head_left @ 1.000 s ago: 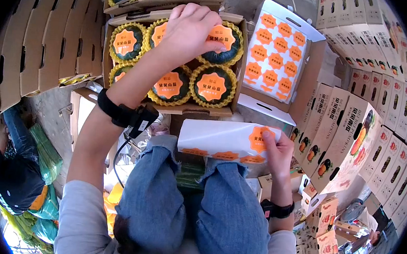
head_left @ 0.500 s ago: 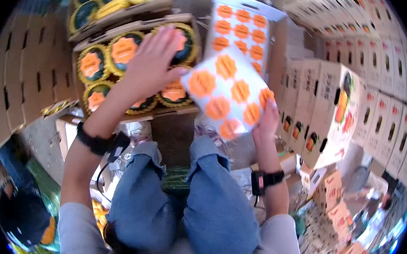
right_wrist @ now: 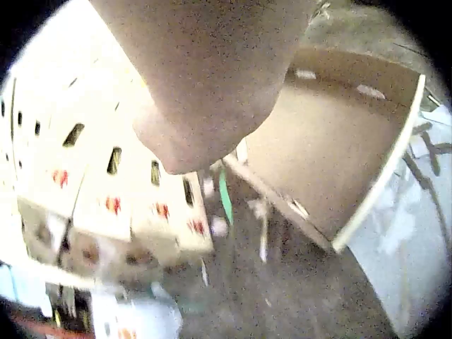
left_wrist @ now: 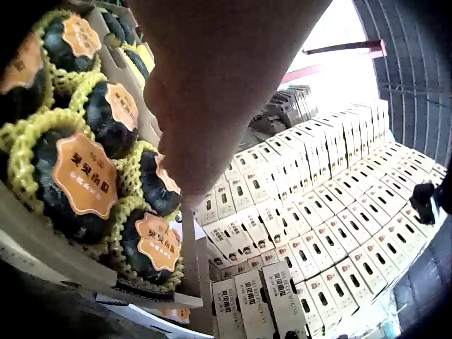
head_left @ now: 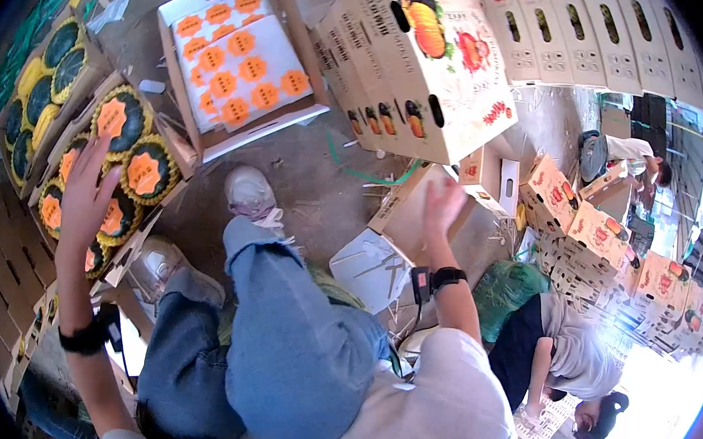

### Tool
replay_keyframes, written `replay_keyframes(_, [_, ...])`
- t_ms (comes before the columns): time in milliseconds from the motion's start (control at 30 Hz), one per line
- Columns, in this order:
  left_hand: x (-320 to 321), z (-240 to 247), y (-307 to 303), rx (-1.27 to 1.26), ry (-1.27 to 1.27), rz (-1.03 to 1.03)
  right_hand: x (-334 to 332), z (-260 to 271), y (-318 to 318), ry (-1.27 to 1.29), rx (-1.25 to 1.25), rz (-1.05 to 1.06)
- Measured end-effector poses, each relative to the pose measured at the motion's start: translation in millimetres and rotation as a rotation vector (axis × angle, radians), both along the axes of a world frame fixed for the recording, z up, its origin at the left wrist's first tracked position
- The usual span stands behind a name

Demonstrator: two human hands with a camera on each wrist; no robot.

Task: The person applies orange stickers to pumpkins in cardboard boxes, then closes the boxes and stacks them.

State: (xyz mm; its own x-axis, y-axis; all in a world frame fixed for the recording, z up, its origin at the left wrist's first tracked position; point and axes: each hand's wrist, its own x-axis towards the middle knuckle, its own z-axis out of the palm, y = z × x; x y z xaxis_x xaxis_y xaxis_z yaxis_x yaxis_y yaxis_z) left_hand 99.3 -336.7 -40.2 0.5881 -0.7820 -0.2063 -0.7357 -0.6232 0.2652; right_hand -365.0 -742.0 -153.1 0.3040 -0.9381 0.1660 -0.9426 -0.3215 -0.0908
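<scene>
My left hand [head_left: 88, 190] lies with straight fingers over a carton of dark green pumpkins [left_wrist: 76, 176]. Each pumpkin sits in a yellow foam net, and orange labels [head_left: 144, 173] show on their tops. On the right, my right hand [head_left: 445, 204] is raised with nothing visible in it, slightly blurred, above a brown cardboard box [head_left: 419, 217] lying low on the floor. In the right wrist view the forearm hides most of that hand. White sheets of orange stickers [head_left: 252, 67] lie in a shallow open box [head_left: 197, 129] ahead.
Printed pumpkin cartons [head_left: 428, 85] stand ahead right, with rows of more cartons [left_wrist: 339, 233] behind. A second pumpkin carton [head_left: 45, 96] adjoins the first. One person bends over [head_left: 568, 352] at the right; another [head_left: 629, 155] is farther off. Green wrapped bundle [head_left: 511, 294] lies near my right arm.
The loose sticker sheet has left my right hand and sheets now lie in the shallow box. My right hand moved right, toward the brown box; the head view turned right. The left hand stays over the pumpkins.
</scene>
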Motion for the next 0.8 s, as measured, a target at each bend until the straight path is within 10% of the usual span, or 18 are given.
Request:
replay_keyframes(100, [-36.7, 27.1, 21.7, -0.201, 0.023, 0.096, -10.7, 30.2, -61.1, 0.015, -0.395, -0.048])
replay_keyframes(200, [-48.7, 15.8, 82.0, -0.204, 0.194, 0.252, -15.2, 31.7, -120.1, 0.257, 0.389, -0.457])
replay_keyframes(333, [-99.2, 24.9, 128.9, -0.354, 0.404, 0.521, -51.6, 27.1, -149.6, 0.227, 0.282, -0.284])
replay_keyframes(400, [-126.1, 35.7, 141.9, -0.449, 0.502, 0.568, -91.6, 57.2, -157.4, 0.027, 0.184, -0.032])
replay_keyframes(500, [-169.7, 26.5, 143.0, -0.713, 0.862, 0.722, -100.6, 164.0, -87.6, -1.155, 0.184, -0.284])
replay_keyframes(800, [-174.7, 23.4, 99.7, -0.548, 0.807, 0.514, -178.1, 300.8, 21.4, -1.85, 0.152, -0.023])
